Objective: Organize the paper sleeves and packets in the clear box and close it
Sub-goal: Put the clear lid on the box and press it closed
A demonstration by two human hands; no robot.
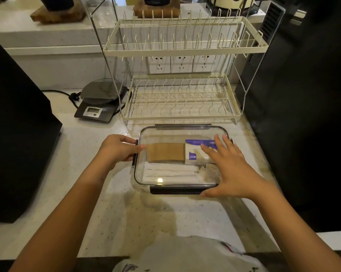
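One clear box [182,158] sits on the table [99,193] just in front of a two-tier rack [182,75], its long axis running left to right, with the lid [165,134] on top. Inside lie one brown sleeve [165,152] lengthwise, two purple-and-white packets [193,154] to its right, and several white paper sleeves [169,172] along the near side; their count is unclear. The left hand [117,149] grips the box's left edge. The right hand [229,167] rests flat, fingers spread wide, on the lid's right side. One scale [101,103] stands left of the rack
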